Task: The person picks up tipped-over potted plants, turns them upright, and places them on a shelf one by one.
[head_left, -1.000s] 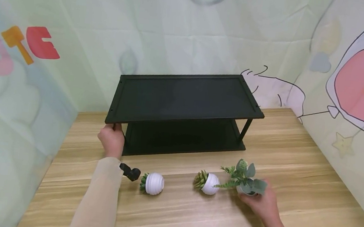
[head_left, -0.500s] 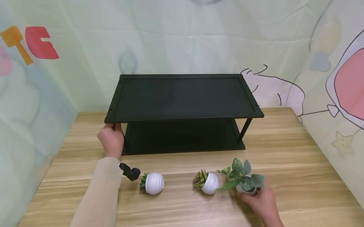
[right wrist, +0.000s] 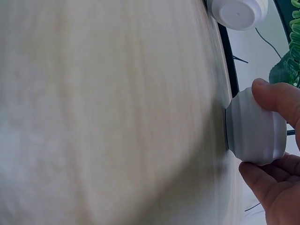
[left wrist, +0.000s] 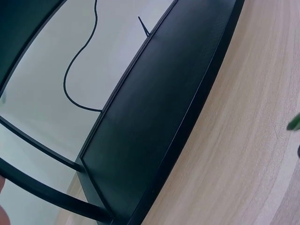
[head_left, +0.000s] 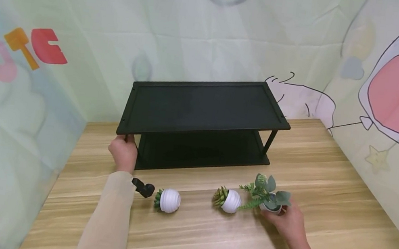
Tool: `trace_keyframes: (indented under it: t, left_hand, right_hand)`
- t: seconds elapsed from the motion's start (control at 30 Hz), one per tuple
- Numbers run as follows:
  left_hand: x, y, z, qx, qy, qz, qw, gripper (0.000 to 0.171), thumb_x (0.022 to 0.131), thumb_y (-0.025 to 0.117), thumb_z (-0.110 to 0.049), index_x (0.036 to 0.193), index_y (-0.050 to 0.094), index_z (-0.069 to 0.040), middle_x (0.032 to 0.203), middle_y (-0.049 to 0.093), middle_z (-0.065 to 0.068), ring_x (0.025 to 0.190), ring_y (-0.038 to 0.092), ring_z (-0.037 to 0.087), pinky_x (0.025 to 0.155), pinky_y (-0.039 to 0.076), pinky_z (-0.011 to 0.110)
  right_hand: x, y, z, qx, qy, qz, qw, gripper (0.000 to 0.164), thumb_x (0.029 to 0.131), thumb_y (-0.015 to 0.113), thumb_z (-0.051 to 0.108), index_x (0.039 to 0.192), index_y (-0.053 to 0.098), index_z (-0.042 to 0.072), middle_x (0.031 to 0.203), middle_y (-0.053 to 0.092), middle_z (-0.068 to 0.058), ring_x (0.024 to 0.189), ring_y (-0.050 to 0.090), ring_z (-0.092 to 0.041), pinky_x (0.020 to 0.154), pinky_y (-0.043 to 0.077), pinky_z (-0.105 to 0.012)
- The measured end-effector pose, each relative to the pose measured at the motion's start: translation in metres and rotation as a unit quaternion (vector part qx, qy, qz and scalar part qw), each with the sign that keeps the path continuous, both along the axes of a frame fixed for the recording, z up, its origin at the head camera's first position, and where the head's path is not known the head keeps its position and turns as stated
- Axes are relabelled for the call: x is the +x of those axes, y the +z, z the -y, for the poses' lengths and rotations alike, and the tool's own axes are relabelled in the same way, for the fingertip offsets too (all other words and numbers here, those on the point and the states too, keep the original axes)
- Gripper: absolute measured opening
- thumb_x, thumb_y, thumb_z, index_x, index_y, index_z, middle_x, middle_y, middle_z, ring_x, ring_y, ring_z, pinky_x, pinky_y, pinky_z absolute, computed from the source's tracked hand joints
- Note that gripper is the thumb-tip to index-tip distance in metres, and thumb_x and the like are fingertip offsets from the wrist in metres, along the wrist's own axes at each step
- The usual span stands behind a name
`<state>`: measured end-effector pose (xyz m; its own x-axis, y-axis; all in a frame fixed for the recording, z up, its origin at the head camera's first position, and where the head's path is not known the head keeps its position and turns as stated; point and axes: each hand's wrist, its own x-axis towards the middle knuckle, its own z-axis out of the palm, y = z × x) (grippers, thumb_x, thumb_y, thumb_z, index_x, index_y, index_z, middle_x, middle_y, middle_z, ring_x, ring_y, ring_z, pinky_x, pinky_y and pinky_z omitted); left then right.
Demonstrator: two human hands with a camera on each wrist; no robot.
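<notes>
A black two-tier shelf (head_left: 204, 109) stands on the wooden table (head_left: 187, 241). At its front left corner my left hand (head_left: 124, 155) grips the post, just under the top panel; in the left wrist view the post (left wrist: 51, 192) runs into the lower board (left wrist: 140, 112). My right hand (head_left: 288, 221) holds a white potted plant (head_left: 270, 199) with green leaves, right of the shelf's middle. Thumb and fingers grip both sides of its ribbed pot (right wrist: 257, 129), which is upright, its base right at the tabletop.
Two small white potted succulents lie on their sides in front of the shelf, one (head_left: 169, 201) on the left and another (head_left: 230, 201) beside the held plant. Printed cloth (head_left: 194, 38) hangs behind and along both sides of the table.
Early on, the leaves of the held plant shifted slightly left in my right hand. My left hand keeps its grip on the shelf post, and the shelf stays in place.
</notes>
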<state>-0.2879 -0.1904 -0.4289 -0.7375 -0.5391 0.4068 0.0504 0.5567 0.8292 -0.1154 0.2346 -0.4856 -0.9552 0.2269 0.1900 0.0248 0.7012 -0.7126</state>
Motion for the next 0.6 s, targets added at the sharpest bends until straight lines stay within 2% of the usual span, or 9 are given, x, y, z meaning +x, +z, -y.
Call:
trace_keyframes:
  t: [0.3, 0.6]
  left_hand:
    - [0.0, 0.0, 0.0, -0.014, 0.003, -0.011, 0.9998, 0.023, 0.091, 0.054, -0.012, 0.085, 0.068, 0.006, 0.084, 0.067, 0.025, 0.07, 0.056, 0.036, 0.067, 0.042, 0.047]
    - [0.0, 0.0, 0.0, -0.011, 0.006, -0.001, 0.9999, 0.024, 0.092, 0.054, -0.013, 0.09, 0.069, 0.005, 0.088, 0.067, 0.025, 0.076, 0.06, 0.037, 0.072, 0.043, 0.049]
  right_hand:
    - [0.0, 0.017, -0.001, -0.034, 0.016, 0.022, 0.999, 0.053, 0.065, 0.081, 0.011, 0.109, 0.055, -0.001, 0.104, 0.063, -0.027, 0.094, 0.06, -0.041, 0.077, 0.05, -0.048]
    - [-0.012, 0.042, -0.005, -0.015, 0.038, -0.01, 0.999, 0.049, 0.067, 0.079, 0.009, 0.108, 0.055, 0.0, 0.101, 0.063, -0.024, 0.092, 0.061, -0.039, 0.074, 0.051, -0.047]
